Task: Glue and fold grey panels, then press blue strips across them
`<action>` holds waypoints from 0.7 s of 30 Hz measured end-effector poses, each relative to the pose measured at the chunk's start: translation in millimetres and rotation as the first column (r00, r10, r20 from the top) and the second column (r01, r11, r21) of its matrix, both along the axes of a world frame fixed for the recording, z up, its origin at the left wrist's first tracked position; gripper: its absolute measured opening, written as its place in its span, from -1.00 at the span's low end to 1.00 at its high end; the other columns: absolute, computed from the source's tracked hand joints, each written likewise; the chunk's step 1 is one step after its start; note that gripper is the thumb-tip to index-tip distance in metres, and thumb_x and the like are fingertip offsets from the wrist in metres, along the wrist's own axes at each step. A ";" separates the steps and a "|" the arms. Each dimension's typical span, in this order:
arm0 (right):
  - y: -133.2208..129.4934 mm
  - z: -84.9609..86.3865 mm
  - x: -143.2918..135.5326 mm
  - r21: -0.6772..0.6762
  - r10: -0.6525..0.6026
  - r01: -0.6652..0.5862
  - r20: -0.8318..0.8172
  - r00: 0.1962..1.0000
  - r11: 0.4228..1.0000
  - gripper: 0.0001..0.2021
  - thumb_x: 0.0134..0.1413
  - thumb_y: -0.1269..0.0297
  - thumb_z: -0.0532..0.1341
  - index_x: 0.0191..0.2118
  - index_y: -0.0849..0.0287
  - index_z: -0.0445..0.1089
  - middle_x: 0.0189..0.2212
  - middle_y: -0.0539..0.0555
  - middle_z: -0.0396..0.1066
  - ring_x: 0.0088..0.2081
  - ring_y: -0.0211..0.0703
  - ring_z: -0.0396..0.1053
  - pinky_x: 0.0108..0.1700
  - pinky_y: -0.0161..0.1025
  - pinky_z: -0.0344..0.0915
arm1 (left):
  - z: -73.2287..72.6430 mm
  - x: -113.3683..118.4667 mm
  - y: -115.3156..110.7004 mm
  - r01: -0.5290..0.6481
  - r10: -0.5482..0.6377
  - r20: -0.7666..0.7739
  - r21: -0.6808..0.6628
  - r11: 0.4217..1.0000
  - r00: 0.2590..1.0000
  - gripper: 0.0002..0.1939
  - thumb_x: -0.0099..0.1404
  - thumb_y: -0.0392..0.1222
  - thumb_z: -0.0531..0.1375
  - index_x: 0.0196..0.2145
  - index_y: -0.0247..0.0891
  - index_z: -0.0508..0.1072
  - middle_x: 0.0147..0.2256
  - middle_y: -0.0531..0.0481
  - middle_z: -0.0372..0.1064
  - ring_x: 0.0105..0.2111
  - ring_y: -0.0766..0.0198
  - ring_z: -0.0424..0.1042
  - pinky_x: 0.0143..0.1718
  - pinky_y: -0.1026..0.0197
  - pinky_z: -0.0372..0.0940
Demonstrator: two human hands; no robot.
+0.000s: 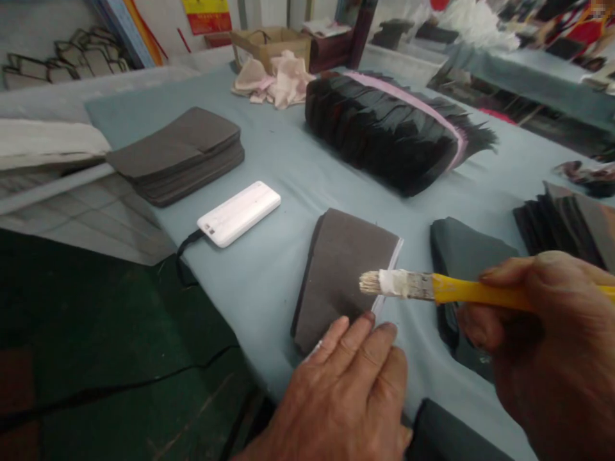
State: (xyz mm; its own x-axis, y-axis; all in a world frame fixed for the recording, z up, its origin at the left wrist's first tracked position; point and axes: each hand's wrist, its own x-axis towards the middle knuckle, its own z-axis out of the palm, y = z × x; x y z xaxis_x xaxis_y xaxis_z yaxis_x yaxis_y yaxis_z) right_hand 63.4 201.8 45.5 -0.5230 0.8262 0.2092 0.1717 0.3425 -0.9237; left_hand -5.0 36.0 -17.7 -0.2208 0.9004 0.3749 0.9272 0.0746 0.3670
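Observation:
My right hand (542,320) grips the yellow handle of a paintbrush (461,289). White stuff coats part of its bristles and ferrule, and the bristle tip points left, over a stack of dark grey-brown sheets (336,275). A white strip runs along the right edge of that stack. On the stack's near edge lies my left hand (350,378), its fingers stretched out flat. Partly behind my right hand is a stack of dark green-grey pieces (473,250).
A white power bank (240,212) with a black cable lies near the table's left edge. Beyond it sits another grey-brown stack (187,153). A black bundle tied with a pink band (403,131), crumpled cloths (276,80) and a cardboard box (271,48) are farther back. More dark pieces (567,224) stand at right.

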 end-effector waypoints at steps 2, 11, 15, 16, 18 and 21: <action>-12.2 3.0 -6.8 -0.044 0.006 -0.008 -0.033 0.999 0.999 -0.70 0.30 -0.07 0.35 -0.38 -0.02 0.49 -0.64 -0.01 0.30 -0.63 -0.20 0.25 -0.64 -0.26 0.14 | -2.9 10.3 2.1 -0.024 0.024 0.037 -0.023 0.999 0.999 -0.48 0.54 0.05 0.14 0.26 -0.39 0.41 0.32 -0.22 0.42 0.39 0.02 0.32 0.40 0.05 0.28; -45.5 5.3 -12.6 -0.060 0.251 -0.247 0.051 0.967 0.967 -0.56 0.35 -0.11 0.29 -0.46 0.09 0.48 -0.69 -0.03 0.29 -0.67 -0.29 0.28 -0.65 -0.40 0.22 | 1.9 16.0 10.1 -0.002 0.040 0.355 -0.108 0.994 0.934 -0.51 0.54 -0.10 0.15 0.33 -0.30 0.28 0.25 -0.19 0.46 0.27 0.05 0.44 0.37 -0.01 0.32; -48.8 2.2 -12.1 -0.045 0.324 -0.321 0.099 0.941 0.946 -0.57 0.39 -0.08 0.26 -0.45 0.07 0.48 -0.71 -0.04 0.30 -0.70 -0.29 0.24 -0.69 -0.40 0.15 | -1.4 15.0 12.7 0.062 -0.023 0.402 -0.082 0.995 0.915 -0.58 0.59 -0.16 0.05 0.31 -0.31 0.29 0.33 -0.16 0.39 0.34 0.13 0.35 0.36 0.11 0.32; -49.3 1.1 -12.7 -0.050 0.343 -0.339 0.106 0.933 0.939 -0.58 0.40 -0.08 0.25 -0.44 0.06 0.48 -0.71 -0.05 0.30 -0.70 -0.29 0.24 -0.69 -0.39 0.15 | -2.3 15.5 13.5 0.044 -0.006 0.399 -0.086 0.995 0.917 -0.61 0.61 -0.18 0.00 0.29 -0.30 0.31 0.31 -0.15 0.41 0.34 0.15 0.36 0.34 0.14 0.33; -50.1 -1.7 -14.4 -0.063 0.391 -0.386 0.118 0.913 0.920 -0.56 0.42 -0.08 0.23 -0.45 0.06 0.46 -0.71 -0.05 0.30 -0.68 -0.28 0.27 -0.67 -0.38 0.18 | -4.7 17.2 15.0 0.010 0.031 0.373 -0.108 0.994 0.927 -0.60 0.63 -0.22 -0.07 0.30 -0.29 0.31 0.22 -0.13 0.50 0.27 0.19 0.43 0.27 0.20 0.38; -51.2 -6.7 -18.5 -0.052 0.425 -0.422 0.094 0.900 0.905 -0.55 0.43 -0.04 0.24 -0.49 0.07 0.41 -0.70 -0.07 0.29 -0.68 -0.30 0.26 -0.68 -0.38 0.13 | -10.3 21.4 15.9 -0.001 0.035 0.289 -0.116 0.993 0.957 -0.54 0.59 -0.25 -0.02 0.38 -0.32 0.22 0.20 -0.16 0.51 0.25 0.11 0.45 0.28 0.10 0.38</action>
